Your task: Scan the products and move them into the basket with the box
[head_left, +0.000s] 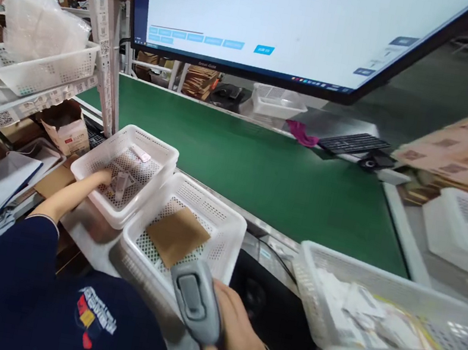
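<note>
My right hand (238,342) is closed around a grey handheld barcode scanner (198,301), held over the near rim of the middle white basket (225,246). A flat brown cardboard piece (178,236) lies in that basket. My left hand (102,178) reaches down into the left white basket (162,156); its fingers are too small and blurred to tell whether they grip anything. Beside it in the basket lie a small clear-and-white packet (121,185) and a pink-and-white packet (140,153).
A green conveyor belt (238,151) runs behind the baskets, under a large monitor (253,15). At right stands a basket of white packets (363,312). A shelf post (102,49) rises at left. A keyboard (352,143) sits beyond the belt.
</note>
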`<action>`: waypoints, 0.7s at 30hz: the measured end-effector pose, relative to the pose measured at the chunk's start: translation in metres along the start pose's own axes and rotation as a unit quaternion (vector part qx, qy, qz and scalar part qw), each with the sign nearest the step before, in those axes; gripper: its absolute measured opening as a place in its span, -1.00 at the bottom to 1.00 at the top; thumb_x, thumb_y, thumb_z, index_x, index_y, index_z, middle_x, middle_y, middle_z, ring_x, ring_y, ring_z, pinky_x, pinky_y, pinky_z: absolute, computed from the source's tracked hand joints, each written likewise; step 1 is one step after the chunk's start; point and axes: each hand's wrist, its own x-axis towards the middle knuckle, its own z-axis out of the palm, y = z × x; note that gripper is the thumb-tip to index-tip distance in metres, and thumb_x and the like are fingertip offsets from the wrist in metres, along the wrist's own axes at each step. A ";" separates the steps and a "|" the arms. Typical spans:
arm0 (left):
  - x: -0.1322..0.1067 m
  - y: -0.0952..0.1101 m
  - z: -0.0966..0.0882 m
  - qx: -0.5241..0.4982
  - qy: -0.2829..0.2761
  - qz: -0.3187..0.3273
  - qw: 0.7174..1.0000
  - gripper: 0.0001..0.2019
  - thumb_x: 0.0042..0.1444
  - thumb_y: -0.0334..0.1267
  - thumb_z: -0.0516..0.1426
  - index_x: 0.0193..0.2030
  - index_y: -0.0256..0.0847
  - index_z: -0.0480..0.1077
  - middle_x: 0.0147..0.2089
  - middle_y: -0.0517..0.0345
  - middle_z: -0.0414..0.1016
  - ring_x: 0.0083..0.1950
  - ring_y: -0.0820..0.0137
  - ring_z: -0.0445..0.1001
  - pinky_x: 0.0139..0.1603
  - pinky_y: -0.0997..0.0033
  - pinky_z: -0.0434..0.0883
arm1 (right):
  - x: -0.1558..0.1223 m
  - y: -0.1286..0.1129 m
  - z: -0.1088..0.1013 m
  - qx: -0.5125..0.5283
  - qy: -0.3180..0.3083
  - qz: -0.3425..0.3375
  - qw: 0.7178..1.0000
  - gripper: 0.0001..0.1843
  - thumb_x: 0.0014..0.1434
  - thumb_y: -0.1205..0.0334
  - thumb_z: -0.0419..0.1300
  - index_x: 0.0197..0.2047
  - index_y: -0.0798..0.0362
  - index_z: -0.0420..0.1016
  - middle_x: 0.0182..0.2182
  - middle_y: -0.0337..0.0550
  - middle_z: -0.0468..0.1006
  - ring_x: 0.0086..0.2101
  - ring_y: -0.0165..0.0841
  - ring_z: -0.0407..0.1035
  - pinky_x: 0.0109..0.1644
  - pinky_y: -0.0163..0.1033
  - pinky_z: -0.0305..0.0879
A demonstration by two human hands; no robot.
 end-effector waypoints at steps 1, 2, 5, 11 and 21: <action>-0.001 0.000 -0.003 0.010 0.004 -0.005 1.000 -0.79 0.38 -0.27 0.30 -0.23 -0.38 0.50 -0.26 0.21 0.55 -0.30 0.49 0.54 -0.18 0.45 0.56 | 0.009 -0.004 -0.002 -0.060 -0.033 -0.037 0.997 -0.40 0.23 0.42 0.00 0.32 0.01 0.36 0.25 0.07 0.48 -0.02 -0.12 0.58 -0.07 -0.10 0.52; -0.002 0.001 -0.008 0.016 0.018 -0.004 1.000 -0.84 0.40 -0.33 0.27 -0.19 -0.40 0.51 -0.22 0.17 0.58 -0.28 0.48 0.55 -0.14 0.44 0.55 | 0.017 -0.009 -0.004 -0.115 -0.057 -0.065 0.990 -0.35 0.16 0.47 0.03 0.32 0.03 0.35 0.23 0.06 0.49 -0.11 -0.14 0.59 -0.15 -0.13 0.50; -0.006 0.009 -0.032 0.021 0.085 0.027 0.996 -0.85 0.41 -0.52 0.12 -0.04 -0.48 0.54 -0.07 -0.12 0.65 -0.08 0.38 0.61 0.01 0.40 0.48 | 0.043 -0.025 -0.003 -0.227 -0.073 -0.134 0.962 -0.27 -0.02 0.56 0.09 0.26 0.11 0.41 0.14 0.03 0.54 -0.29 -0.21 0.55 -0.28 -0.16 0.41; -0.040 0.058 -0.066 -0.086 0.139 0.229 0.960 -0.77 0.35 -0.32 0.18 0.02 -0.23 0.66 -0.07 -0.01 0.73 -0.02 0.21 0.66 0.06 0.37 0.49 | 0.093 -0.066 -0.006 -0.308 -0.045 -0.151 0.938 -0.43 0.05 0.58 0.15 0.13 0.14 0.53 -0.09 -0.04 0.56 -0.35 -0.22 0.48 -0.32 -0.13 0.30; -0.049 0.112 -0.008 -0.066 -0.084 0.290 0.951 -0.72 0.31 -0.41 0.18 0.07 -0.23 0.67 0.11 -0.02 0.70 0.18 0.16 0.60 0.31 0.30 0.42 | 0.015 -0.008 -0.023 -0.240 -0.045 0.002 0.970 -0.36 0.17 0.47 0.04 0.32 0.04 0.37 0.08 0.03 0.50 -0.29 -0.20 0.59 -0.35 -0.16 0.40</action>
